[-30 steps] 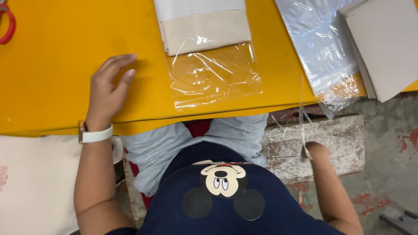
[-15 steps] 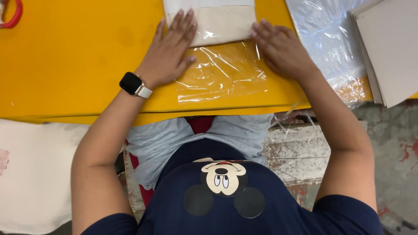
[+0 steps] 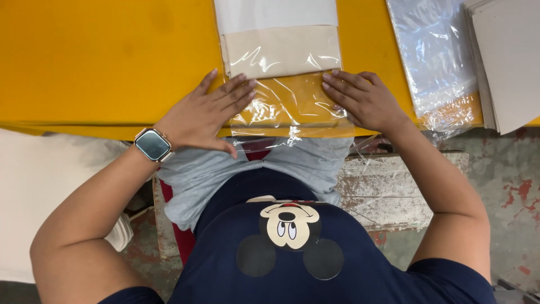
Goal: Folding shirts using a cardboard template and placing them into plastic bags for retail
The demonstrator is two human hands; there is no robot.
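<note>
A clear plastic bag (image 3: pixel 288 106) lies on the yellow table (image 3: pixel 101 62), its open end hanging over the near edge. Inside its far part sits a folded beige and white cloth (image 3: pixel 281 48). My left hand (image 3: pixel 205 115), with a smartwatch (image 3: pixel 152 144) on the wrist, lies flat on the bag's left side, fingers spread. On the bag's right side rests my right hand (image 3: pixel 363 101), also flat with fingers spread. Neither hand grips anything.
A stack of clear plastic bags (image 3: pixel 436 62) lies to the right on the table. Grey cardboard sheets (image 3: pixel 509 62) are stacked at the far right. A white surface (image 3: pixel 39 186) is at the lower left. Worn concrete floor (image 3: pixel 500 191) shows below the table.
My right hand came up from beside my lap onto the bag. Both hands slid toward me, off the cloth and onto the empty part of the bag, whose end now overhangs the table edge.
</note>
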